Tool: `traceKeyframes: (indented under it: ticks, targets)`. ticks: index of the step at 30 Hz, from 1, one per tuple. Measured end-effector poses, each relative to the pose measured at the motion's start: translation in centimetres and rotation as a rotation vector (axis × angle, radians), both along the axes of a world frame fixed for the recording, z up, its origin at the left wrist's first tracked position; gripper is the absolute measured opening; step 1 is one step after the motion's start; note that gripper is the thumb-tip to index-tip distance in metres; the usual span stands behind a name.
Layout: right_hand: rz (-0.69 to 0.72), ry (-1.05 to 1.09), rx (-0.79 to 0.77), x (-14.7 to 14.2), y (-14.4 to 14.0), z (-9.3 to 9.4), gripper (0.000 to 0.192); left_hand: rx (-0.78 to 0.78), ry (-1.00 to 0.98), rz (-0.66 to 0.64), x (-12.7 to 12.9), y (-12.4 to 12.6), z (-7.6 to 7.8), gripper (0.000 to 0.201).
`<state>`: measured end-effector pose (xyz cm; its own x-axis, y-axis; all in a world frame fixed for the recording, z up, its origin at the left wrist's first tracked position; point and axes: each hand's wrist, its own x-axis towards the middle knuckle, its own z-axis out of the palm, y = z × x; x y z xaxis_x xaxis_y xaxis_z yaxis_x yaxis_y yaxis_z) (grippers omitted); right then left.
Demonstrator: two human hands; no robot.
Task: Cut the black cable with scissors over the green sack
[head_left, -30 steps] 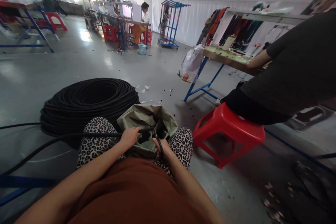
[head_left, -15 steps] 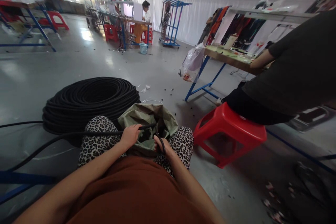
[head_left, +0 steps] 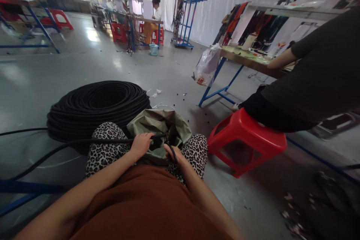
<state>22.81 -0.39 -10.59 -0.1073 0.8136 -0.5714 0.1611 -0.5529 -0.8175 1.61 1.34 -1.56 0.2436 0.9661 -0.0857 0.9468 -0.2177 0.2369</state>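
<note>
My left hand [head_left: 141, 145] is closed around a thick black cord [head_left: 109, 141], close to the cord's right end. The cord runs off to the left across my knee. In my right hand [head_left: 171, 153] is a pair of scissors [head_left: 174, 156] with black handle loops. Their dark blades point up at the cord's end; whether they touch it is hard to make out. Under both hands an olive-green bag [head_left: 180, 124] stands between my knees with its mouth spread. A large coil of black cord [head_left: 75, 110] lies on the floor to the left.
Close on the right, a co-worker in a dark shirt [head_left: 317, 71] sits on a red plastic stool [head_left: 253, 138] at a workbench [head_left: 244, 59]. A clear plastic bag [head_left: 208, 65] hangs from the bench corner. Small scraps dot the grey floor [head_left: 157, 73]. A blue metal bar [head_left: 30, 187] is at lower left.
The whole view has shifted slightly with my head. Both hands keep their hold, with the scissors still at the cord's right end.
</note>
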Motion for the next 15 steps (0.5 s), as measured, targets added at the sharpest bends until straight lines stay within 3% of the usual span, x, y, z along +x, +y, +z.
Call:
traceKeyframes:
  ticks: [6,15]
  targets:
    - [0.020,-0.036,0.014,-0.04,0.10,0.26,0.057,-0.009,0.019,-0.022,0.12,-0.21,0.28,0.040]
    - [0.012,-0.025,-0.016,-0.39,0.39,-0.45,0.048,-0.002,0.028,-0.060,-0.03,-0.18,-0.01,0.040]
